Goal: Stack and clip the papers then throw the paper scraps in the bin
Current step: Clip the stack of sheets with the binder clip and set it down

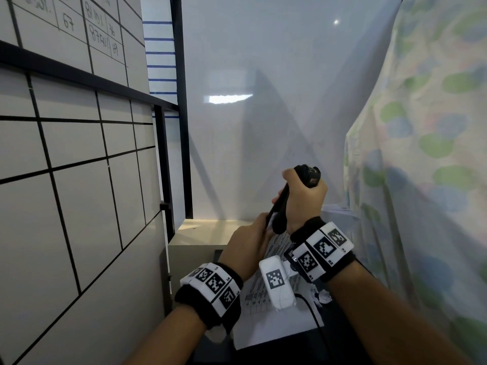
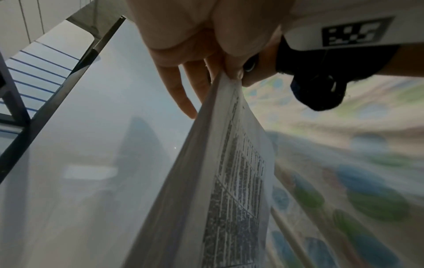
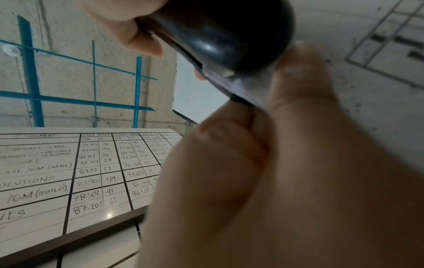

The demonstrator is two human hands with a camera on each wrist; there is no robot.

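Observation:
A stack of printed papers (image 1: pixel 259 296) is held up on edge, and my left hand (image 1: pixel 247 241) pinches it near its top corner. The left wrist view shows that pinch from below, the left hand (image 2: pixel 231 74) clamped on the edge of the papers (image 2: pixel 229 181). My right hand (image 1: pixel 303 198) grips a black stapler (image 1: pixel 309 176) whose jaws sit over that same corner, right above my left fingers. Close up, the stapler (image 3: pixel 229 32) rests in my right hand (image 3: pixel 146 41), next to a printed sheet (image 3: pixel 390 36). A small crumpled paper scrap (image 1: pixel 322 296) lies under my right wrist.
A large gridded whiteboard (image 1: pixel 66 180) with handwritten numbers stands close on the left. A floral curtain (image 1: pixel 421 154) hangs on the right. Behind my hands sits a beige cabinet (image 1: pixel 205 233), with a pale panel rising beyond it. A white sheet (image 1: pixel 263 333) lies below my wrists.

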